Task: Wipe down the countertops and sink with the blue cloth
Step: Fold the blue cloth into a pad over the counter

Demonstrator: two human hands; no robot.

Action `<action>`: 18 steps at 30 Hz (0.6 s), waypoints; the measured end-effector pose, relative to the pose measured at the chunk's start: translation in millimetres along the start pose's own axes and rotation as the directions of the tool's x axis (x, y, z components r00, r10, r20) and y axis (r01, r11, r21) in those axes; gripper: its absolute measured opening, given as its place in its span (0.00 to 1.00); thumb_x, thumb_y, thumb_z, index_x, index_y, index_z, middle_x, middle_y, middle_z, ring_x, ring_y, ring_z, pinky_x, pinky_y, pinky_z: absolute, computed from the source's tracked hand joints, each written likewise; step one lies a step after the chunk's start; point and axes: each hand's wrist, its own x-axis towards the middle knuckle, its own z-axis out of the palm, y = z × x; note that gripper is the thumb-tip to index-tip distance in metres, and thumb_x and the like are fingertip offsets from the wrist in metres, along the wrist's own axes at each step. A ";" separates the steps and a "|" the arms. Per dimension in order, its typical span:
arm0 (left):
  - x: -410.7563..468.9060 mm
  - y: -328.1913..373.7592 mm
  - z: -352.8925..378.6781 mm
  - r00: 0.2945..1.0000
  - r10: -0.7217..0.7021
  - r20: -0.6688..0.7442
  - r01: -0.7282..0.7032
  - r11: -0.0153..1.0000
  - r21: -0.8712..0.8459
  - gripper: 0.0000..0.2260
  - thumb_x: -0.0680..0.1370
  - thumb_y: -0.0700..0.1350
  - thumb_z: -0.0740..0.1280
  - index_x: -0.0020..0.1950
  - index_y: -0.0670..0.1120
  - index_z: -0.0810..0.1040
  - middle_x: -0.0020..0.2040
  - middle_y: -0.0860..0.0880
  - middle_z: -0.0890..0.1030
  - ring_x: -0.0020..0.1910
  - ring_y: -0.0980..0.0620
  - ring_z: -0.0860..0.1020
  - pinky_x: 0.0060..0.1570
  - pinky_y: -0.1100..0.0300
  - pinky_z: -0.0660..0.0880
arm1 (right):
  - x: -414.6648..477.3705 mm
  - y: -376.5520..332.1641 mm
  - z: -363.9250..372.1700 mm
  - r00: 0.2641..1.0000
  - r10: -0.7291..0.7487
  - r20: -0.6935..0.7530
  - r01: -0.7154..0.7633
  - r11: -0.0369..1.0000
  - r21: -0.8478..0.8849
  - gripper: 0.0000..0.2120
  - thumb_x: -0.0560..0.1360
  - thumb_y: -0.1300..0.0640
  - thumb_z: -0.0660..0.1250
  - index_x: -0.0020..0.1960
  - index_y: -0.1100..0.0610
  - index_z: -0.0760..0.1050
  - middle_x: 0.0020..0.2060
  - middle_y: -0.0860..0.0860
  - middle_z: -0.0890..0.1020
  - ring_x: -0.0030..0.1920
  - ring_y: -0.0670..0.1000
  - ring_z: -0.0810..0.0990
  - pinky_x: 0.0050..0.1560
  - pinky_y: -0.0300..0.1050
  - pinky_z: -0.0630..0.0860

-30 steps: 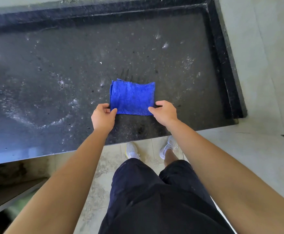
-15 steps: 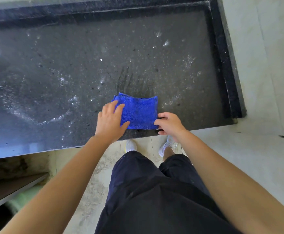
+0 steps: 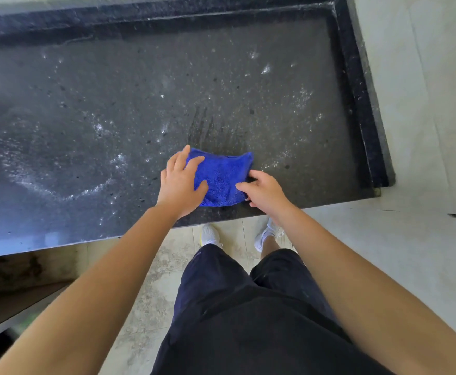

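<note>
**Surroundings, left to right**
- Lower shelf point(image 3: 10, 301): dark, located under the counter overhang at the lower left.
- Counter point(image 3: 113, 104): dark speckled stone. Its left half carries a curved band of water droplets point(image 3: 45, 182).
- Streak marks point(image 3: 202, 125): short, parallel, just beyond the far edge of the blue cloth.
- Raised rim point(image 3: 356, 104): black, bordering the far and right sides of the counter, well apart from the cloth.
- Floor point(image 3: 145, 266): pale tile. Two white shoes point(image 3: 210, 235) stand on it below the front edge of the counter, with dark shorts point(image 3: 248, 320) nearer the camera.

**Task item**
- Blue cloth point(image 3: 221, 180): folded, lying on the counter near its front edge, right of centre.
- Long axis: left to right, roughly parallel to the front edge of the counter.
- The far edge dips in the middle. Both far corners point away from the person.

**Hands**
- Left hand point(image 3: 182, 182): lies flat on the left part of the cloth and hides it. The fingers point(image 3: 194, 162) are straight and spread, and the thumb rests on the fabric. Nothing is gripped.
- Right hand point(image 3: 264, 193): positioned at the right near corner of the cloth. The fingers are curled and pinch the fabric there. The corner itself is hidden.
</note>
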 end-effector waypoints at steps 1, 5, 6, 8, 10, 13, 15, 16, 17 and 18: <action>-5.9 -7.5 -1.0 0.993 -0.105 -0.049 0.098 0.987 -0.128 0.24 0.78 0.46 0.66 0.74 0.49 0.67 0.78 0.46 0.59 0.76 0.43 0.57 0.71 0.46 0.58 | 0.8 -4.4 5.1 0.998 -0.055 -0.022 0.054 0.997 -0.063 0.10 0.74 0.55 0.68 0.55 0.53 0.77 0.32 0.42 0.78 0.34 0.42 0.76 0.40 0.43 0.74; -27.0 -40.6 -10.1 0.930 -0.366 -0.042 0.323 0.865 -0.385 0.20 0.78 0.38 0.61 0.71 0.44 0.71 0.69 0.44 0.71 0.68 0.45 0.69 0.66 0.56 0.66 | -4.2 -32.3 40.1 0.973 -0.224 -0.065 0.213 0.967 -0.140 0.15 0.74 0.59 0.66 0.60 0.54 0.77 0.31 0.45 0.77 0.38 0.47 0.76 0.46 0.44 0.73; -32.0 -47.2 -12.7 0.927 -0.373 -0.031 0.335 0.863 -0.378 0.19 0.79 0.37 0.61 0.70 0.44 0.72 0.68 0.44 0.72 0.68 0.46 0.71 0.63 0.59 0.66 | -6.6 -38.9 51.8 0.967 -0.250 -0.046 0.240 0.959 -0.152 0.17 0.74 0.58 0.66 0.63 0.53 0.76 0.33 0.47 0.79 0.40 0.48 0.78 0.49 0.44 0.74; -38.9 -56.3 -16.5 0.938 -0.348 -0.001 0.325 0.878 -0.352 0.19 0.79 0.36 0.60 0.70 0.44 0.72 0.68 0.46 0.73 0.67 0.48 0.71 0.61 0.62 0.65 | -8.1 -45.8 75.7 0.954 -0.296 0.053 0.301 0.929 -0.216 0.23 0.76 0.55 0.66 0.70 0.53 0.72 0.38 0.47 0.82 0.46 0.49 0.80 0.55 0.45 0.75; -40.3 -60.6 -19.7 0.947 -0.319 0.029 0.310 0.891 -0.333 0.19 0.79 0.37 0.59 0.70 0.45 0.72 0.68 0.46 0.74 0.67 0.49 0.72 0.60 0.62 0.65 | -6.5 -44.2 95.0 0.938 -0.288 0.191 0.337 0.885 -0.321 0.27 0.78 0.50 0.66 0.76 0.54 0.66 0.46 0.46 0.83 0.53 0.50 0.80 0.60 0.45 0.72; -37.1 -64.2 -21.5 0.949 -0.313 0.039 0.309 0.897 -0.316 0.18 0.80 0.37 0.59 0.70 0.45 0.73 0.68 0.47 0.74 0.66 0.49 0.73 0.59 0.62 0.65 | -0.9 -31.1 102.4 0.942 -0.310 0.126 0.335 0.856 -0.393 0.22 0.79 0.51 0.65 0.72 0.55 0.72 0.52 0.50 0.83 0.56 0.51 0.78 0.61 0.47 0.72; -36.6 -65.0 -22.3 0.948 -0.319 0.024 0.309 0.895 -0.322 0.18 0.80 0.37 0.60 0.69 0.45 0.74 0.67 0.47 0.75 0.66 0.49 0.73 0.60 0.62 0.66 | -0.6 -21.6 96.5 0.948 -0.300 -0.109 0.255 0.917 -0.306 0.15 0.79 0.54 0.65 0.65 0.53 0.77 0.51 0.52 0.81 0.50 0.48 0.77 0.59 0.46 0.73; -36.9 -65.4 -22.4 0.948 -0.318 0.015 0.305 0.895 -0.325 0.18 0.79 0.37 0.60 0.68 0.45 0.74 0.67 0.47 0.75 0.66 0.50 0.73 0.60 0.61 0.66 | -1.3 -17.5 92.4 0.941 -0.261 -0.214 0.203 0.944 -0.260 0.13 0.79 0.54 0.65 0.63 0.52 0.76 0.52 0.51 0.79 0.48 0.47 0.76 0.57 0.45 0.73; -37.3 -65.9 -21.9 0.950 -0.312 0.007 0.297 0.897 -0.326 0.17 0.79 0.36 0.60 0.68 0.44 0.75 0.66 0.48 0.76 0.65 0.50 0.74 0.60 0.61 0.67 | -2.0 -14.2 87.9 0.935 -0.213 -0.282 0.152 0.963 -0.224 0.13 0.79 0.53 0.65 0.63 0.52 0.75 0.55 0.51 0.78 0.48 0.47 0.77 0.54 0.44 0.73; -37.8 -66.4 -21.4 0.952 -0.305 0.003 0.290 0.900 -0.326 0.17 0.79 0.36 0.60 0.67 0.44 0.75 0.66 0.48 0.76 0.65 0.50 0.74 0.60 0.61 0.67 | -1.7 -11.3 83.4 0.938 -0.157 -0.309 0.100 0.976 -0.195 0.15 0.79 0.52 0.66 0.65 0.52 0.73 0.56 0.50 0.77 0.49 0.49 0.78 0.53 0.43 0.72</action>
